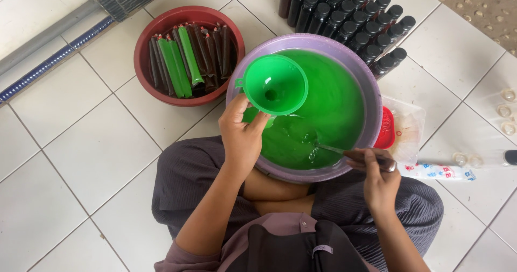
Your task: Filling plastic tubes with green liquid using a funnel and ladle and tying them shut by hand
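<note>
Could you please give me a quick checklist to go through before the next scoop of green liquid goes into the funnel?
1. Left hand grips the green funnel firmly: ok.
2. Funnel sits over the purple basin, so drips fall back in: ok.
3. A bag or tube is fitted under the funnel spout: cannot tell, the funnel hides it.
4. Right hand holds the metal utensil, its tip in the green liquid: ok.
5. Red basin of filled tubes is within reach on the left side: ok.
6. Dark capped bottles stand clear of the purple basin: not ok, they crowd its far rim.
</note>
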